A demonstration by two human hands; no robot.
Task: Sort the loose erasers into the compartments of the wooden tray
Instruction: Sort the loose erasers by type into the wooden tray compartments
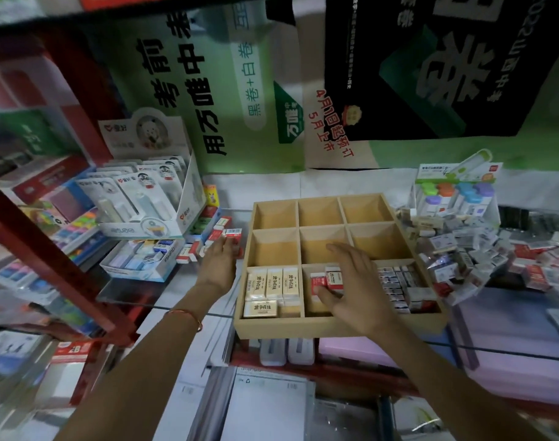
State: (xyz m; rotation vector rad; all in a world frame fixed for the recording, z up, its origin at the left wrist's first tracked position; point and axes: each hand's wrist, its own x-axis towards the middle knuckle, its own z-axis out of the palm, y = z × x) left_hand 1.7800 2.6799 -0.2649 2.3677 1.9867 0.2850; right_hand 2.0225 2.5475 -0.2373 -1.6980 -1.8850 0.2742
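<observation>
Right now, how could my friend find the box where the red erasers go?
Find the wooden tray with nine compartments. In its near row, take the middle compartment, under the right hand. It holds a few red-and-white erasers, between cream erasers on its left and grey erasers on its right.

Loose eraser heap (462, 246), labels blurred.
</observation>
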